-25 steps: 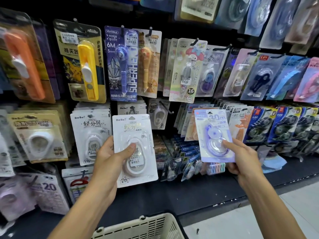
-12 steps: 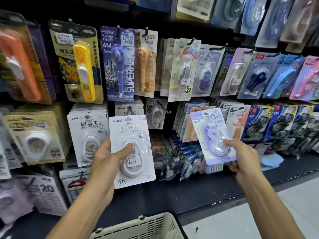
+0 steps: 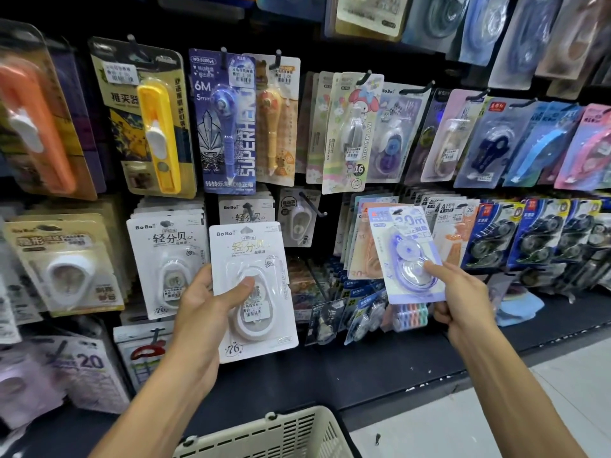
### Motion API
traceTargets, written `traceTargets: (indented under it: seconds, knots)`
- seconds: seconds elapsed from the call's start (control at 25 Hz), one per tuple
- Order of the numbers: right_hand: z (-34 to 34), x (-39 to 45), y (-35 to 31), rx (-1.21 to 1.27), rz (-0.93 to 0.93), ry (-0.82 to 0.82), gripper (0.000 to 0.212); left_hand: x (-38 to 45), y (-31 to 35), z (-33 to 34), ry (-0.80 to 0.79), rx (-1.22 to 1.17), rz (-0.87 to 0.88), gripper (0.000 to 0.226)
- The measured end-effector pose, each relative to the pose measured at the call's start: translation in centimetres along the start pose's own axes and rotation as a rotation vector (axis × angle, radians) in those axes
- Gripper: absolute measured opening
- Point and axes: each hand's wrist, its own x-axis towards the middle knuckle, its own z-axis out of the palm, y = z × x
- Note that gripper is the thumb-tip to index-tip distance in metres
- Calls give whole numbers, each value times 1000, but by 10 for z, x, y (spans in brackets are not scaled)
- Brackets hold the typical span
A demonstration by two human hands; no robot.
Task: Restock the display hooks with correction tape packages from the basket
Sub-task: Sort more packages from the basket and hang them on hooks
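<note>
Mid-restock: left hand (image 3: 201, 302) grips a white pack (image 3: 253, 289), right hand (image 3: 463, 302) pinches a purple pack (image 3: 405, 256), both before the hooks (image 3: 314, 206), neither hung; basket (image 3: 264, 434) below, contents unseen.

Head view, close, facing display hooks (image 3: 314, 206)

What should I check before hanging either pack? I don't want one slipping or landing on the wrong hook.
1. Left hand grips the white BoBo pack: ok.
2. Right hand pinches the purple pack: ok.
3. Matching BoBo row sits just above the white pack: ok.
4. Purple pack level: not ok, tilted.
5. Purple pack's hang hole on a hook: cannot tell.
6. Basket within reach: ok.
</note>
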Motion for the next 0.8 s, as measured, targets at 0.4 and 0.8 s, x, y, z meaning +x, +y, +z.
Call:
traceTargets:
  seconds: [0.4, 0.8]
  knots:
    - [90, -103, 46, -133, -55, -850, 55, -1, -7, 10, -29, 133, 36, 24]
    - [151, -104, 38, -87, -139, -628, 13, 18, -10, -51, 13, 1318, 332, 64]
